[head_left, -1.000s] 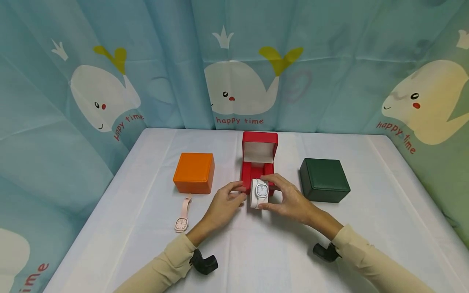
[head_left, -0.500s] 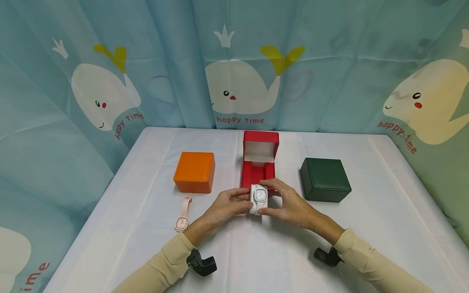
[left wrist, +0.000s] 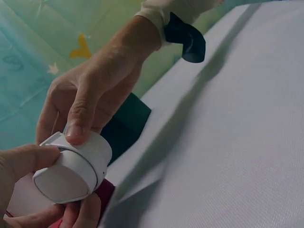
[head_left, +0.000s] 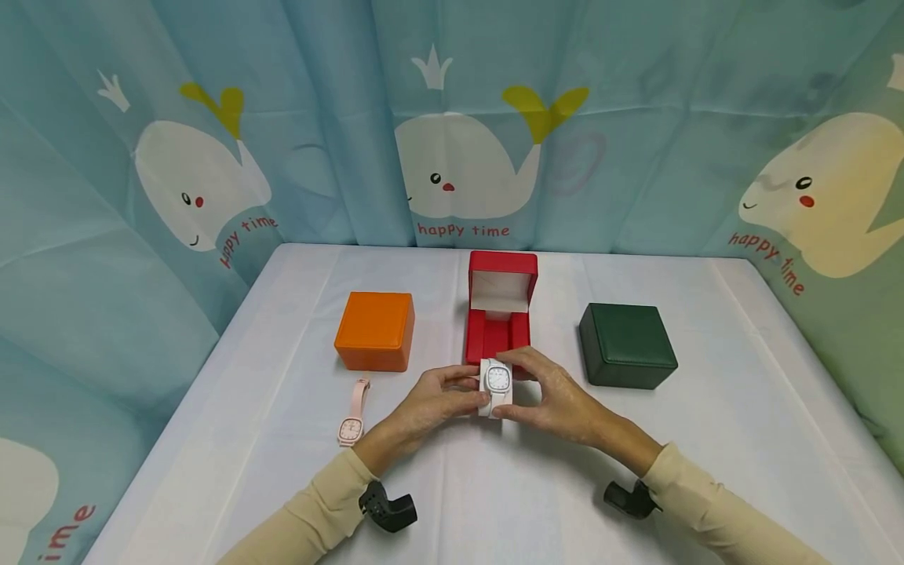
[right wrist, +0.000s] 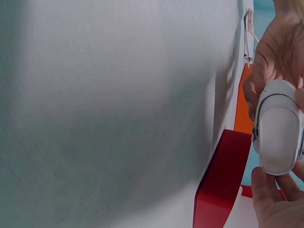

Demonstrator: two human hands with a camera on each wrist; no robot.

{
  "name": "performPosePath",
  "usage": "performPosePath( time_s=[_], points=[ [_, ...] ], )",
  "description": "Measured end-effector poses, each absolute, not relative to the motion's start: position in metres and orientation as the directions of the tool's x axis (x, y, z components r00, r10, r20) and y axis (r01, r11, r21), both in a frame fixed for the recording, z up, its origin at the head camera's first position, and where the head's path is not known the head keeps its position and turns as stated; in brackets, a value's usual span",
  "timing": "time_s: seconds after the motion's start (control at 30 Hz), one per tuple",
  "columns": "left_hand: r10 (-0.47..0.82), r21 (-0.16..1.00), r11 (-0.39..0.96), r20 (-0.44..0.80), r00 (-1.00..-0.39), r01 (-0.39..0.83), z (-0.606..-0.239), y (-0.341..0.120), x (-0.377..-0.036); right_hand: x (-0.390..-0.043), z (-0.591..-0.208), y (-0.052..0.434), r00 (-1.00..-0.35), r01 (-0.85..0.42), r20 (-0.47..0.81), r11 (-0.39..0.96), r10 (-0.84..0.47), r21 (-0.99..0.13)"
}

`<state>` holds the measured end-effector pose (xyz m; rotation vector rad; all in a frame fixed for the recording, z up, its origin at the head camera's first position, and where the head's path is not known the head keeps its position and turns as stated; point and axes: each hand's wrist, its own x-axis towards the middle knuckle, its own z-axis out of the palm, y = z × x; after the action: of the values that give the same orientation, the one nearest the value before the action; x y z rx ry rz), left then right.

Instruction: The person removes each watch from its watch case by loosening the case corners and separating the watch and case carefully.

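Note:
A white watch wrapped around a white cushion (head_left: pixel 496 384) (left wrist: pixel 73 168) (right wrist: pixel 279 128) is held just in front of the open red box (head_left: pixel 498 314) (right wrist: pixel 221 180), a little above the table. My left hand (head_left: pixel 439 399) pinches its left side and my right hand (head_left: pixel 547 392) pinches its right side, thumb on top in the left wrist view. The watch face points toward me. The red box's lid stands upright, showing a white lining.
A shut orange box (head_left: pixel 374 331) stands left of the red box and a shut dark green box (head_left: pixel 625 345) stands right of it. A pink watch (head_left: pixel 352 414) lies flat in front of the orange box. A white cloth covers the table (head_left: pixel 494 486); whale-print curtains surround it.
Both hands have drawn the white watch on its cushion slightly left and toward me, away from the red box. The left hand has closed in to pinch it.

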<state>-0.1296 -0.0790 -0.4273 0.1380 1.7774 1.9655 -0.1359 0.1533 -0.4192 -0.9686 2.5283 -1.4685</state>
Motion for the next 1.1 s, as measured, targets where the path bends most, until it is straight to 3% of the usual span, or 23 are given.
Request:
performPosePath(
  time_s=[0.33, 1.1],
  points=[
    [0.458, 0.949, -0.053, -0.254, -0.852, -0.312, -0.427, -0.079, -0.128, -0.133, -0.423, 0.148, -0.778, -0.506, 0.251, 0.339, -0.575, -0.793],
    [0.428, 0.951, -0.029, -0.265, -0.864, -0.307, -0.426, -0.079, -0.124, -0.128, -0.424, 0.14, -0.742, -0.552, 0.255, 0.349, -0.621, -0.757]
  ],
)
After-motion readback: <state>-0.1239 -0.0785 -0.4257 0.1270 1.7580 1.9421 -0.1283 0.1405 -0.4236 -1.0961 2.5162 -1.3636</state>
